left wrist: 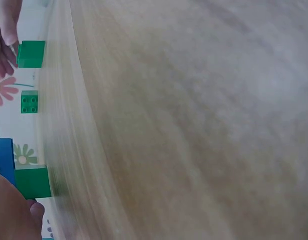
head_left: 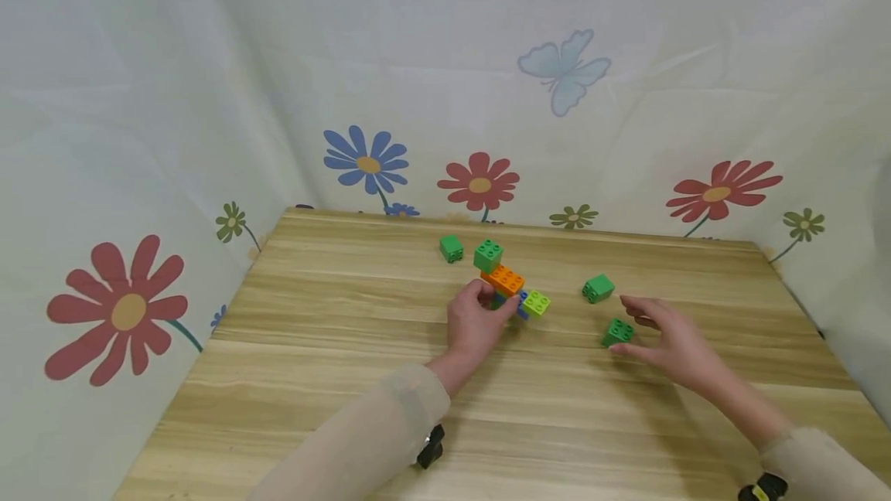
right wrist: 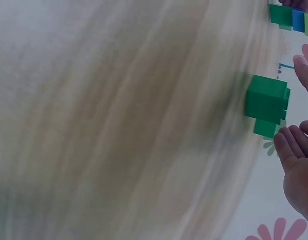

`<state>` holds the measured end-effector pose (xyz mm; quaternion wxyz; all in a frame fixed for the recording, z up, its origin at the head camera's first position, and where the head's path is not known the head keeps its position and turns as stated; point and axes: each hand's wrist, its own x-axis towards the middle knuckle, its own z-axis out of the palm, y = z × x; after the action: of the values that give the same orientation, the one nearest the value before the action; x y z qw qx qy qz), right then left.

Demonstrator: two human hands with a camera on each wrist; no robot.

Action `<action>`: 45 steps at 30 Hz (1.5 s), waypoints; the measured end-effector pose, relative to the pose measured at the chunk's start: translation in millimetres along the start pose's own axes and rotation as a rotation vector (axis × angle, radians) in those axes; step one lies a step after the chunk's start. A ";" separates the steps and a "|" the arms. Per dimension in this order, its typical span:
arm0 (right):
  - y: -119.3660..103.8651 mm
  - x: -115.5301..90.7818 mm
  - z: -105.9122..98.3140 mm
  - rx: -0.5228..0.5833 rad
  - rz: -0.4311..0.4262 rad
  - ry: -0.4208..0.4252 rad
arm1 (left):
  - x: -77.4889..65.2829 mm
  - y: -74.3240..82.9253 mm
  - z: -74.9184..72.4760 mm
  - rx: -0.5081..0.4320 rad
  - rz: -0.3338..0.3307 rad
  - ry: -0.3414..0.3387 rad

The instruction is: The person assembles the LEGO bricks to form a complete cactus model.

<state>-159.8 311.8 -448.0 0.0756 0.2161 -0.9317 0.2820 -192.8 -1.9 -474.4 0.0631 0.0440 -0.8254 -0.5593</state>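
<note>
My left hand (head_left: pixel 473 323) grips a stack of toy building bricks near the table's middle. An orange brick (head_left: pixel 504 278) lies across it, with a green brick (head_left: pixel 488 255) at its far end and a lime brick (head_left: pixel 537 302) at the right. Lower down, the left wrist view shows a blue brick (left wrist: pixel 5 157) and a green bottom brick (left wrist: pixel 32 182), partly covered by the hand. On the right, my right hand (head_left: pixel 671 342) spreads thumb and fingers beside a loose green brick (head_left: pixel 617 333), its studs up and the thumb right at its near side.
Another green brick (head_left: pixel 598 288) lies on its side just beyond the right hand's fingers. A further green brick (head_left: pixel 451 248) rests left of the stack. Behind the wooden table (head_left: pixel 313 315) hangs a white cloth (head_left: pixel 418 60) printed with flowers and a butterfly.
</note>
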 end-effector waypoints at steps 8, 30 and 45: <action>6.5 -7.0 9.2 0.001 0.035 0.022 | 0.2 -1.4 0.3 -0.004 0.002 0.011; 16.4 -15.3 26.4 0.083 0.125 0.129 | -3.2 -2.3 2.0 0.001 0.002 0.004; 6.1 0.8 21.6 0.046 0.061 0.177 | -0.5 -2.0 -0.5 0.002 0.006 0.009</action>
<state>-163.7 304.0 -468.7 0.1440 0.1634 -0.9208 0.3234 -192.3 -3.0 -476.2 0.0683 0.0441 -0.8257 -0.5583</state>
